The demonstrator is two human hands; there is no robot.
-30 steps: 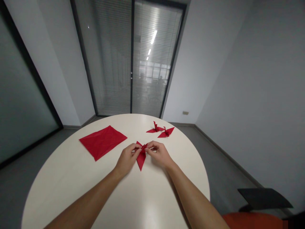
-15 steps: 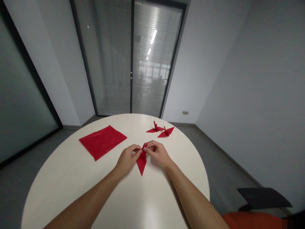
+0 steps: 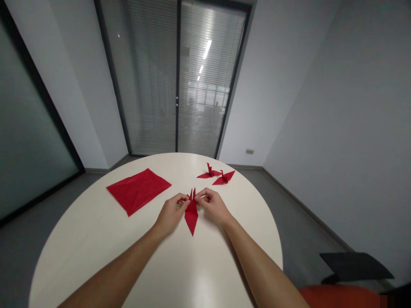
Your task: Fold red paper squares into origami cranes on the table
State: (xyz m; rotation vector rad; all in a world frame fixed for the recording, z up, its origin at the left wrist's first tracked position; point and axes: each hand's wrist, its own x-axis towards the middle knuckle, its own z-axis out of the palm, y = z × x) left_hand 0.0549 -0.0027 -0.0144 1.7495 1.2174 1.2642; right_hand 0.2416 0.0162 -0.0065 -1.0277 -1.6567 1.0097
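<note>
A partly folded red origami crane [image 3: 192, 213] is held between my two hands over the middle of the table. Its broad lower flap points toward me, and two narrow points stick up at its far end. My left hand [image 3: 173, 211] pinches its left edge between thumb and fingers. From the other side, my right hand [image 3: 210, 206] grips the right edge near the narrow points, its fingers curled. The fingertips hide parts of the upper folds.
Two folded red paper cranes [image 3: 209, 172] [image 3: 224, 177] stand at the back right of the round white table [image 3: 180, 273]. Flat red paper [image 3: 138, 191] with creases lies at the left. A chair with a black armrest [image 3: 356, 265] is at the lower right.
My fingers have spread slightly apart at the top of the paper. The two narrow points now show more clearly, and the lower flap has shifted a little.
</note>
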